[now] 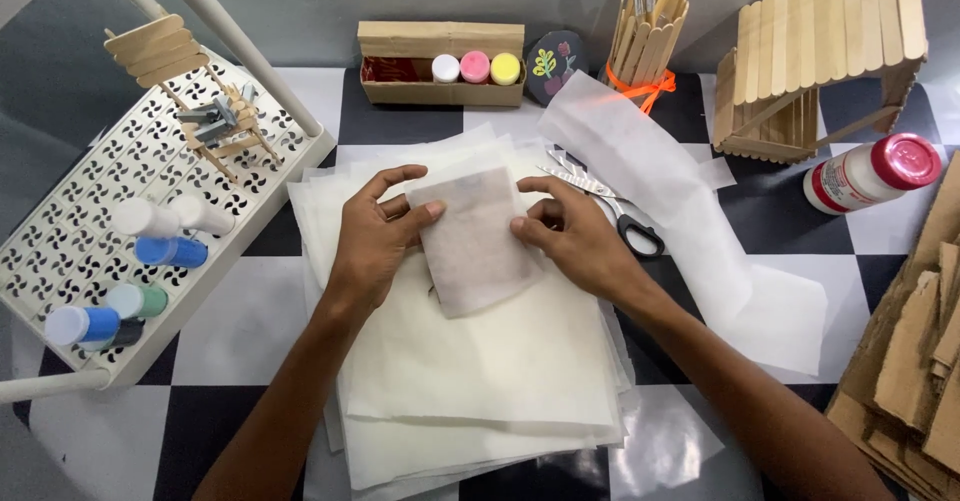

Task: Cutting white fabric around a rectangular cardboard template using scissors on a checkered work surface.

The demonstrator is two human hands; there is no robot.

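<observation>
Black-and-white checkered tabletop (250, 321) is serving as the work surface. Centred on it, a small folded rectangle of translucent white tissue paper (475, 246) is lying on a thick stack of cream-white paper sheets (480, 371). The left hand (375, 241) is pinching the rectangle's left edge between thumb and fingers; the right hand (570, 236) is pressing fingertips against its right edge. Judging by its layered look, the piece is already folded, and the stack beneath is lying flat and unfolded. Just beside the right hand, black-handled scissors (615, 211) are resting on a long loose strip of white paper (680, 211). Further out, a white perforated tray (90, 251) is holding small paint bottles, and a red-capped white glue bottle (870, 173) is lying near a craft-stick house (820, 56).
</observation>
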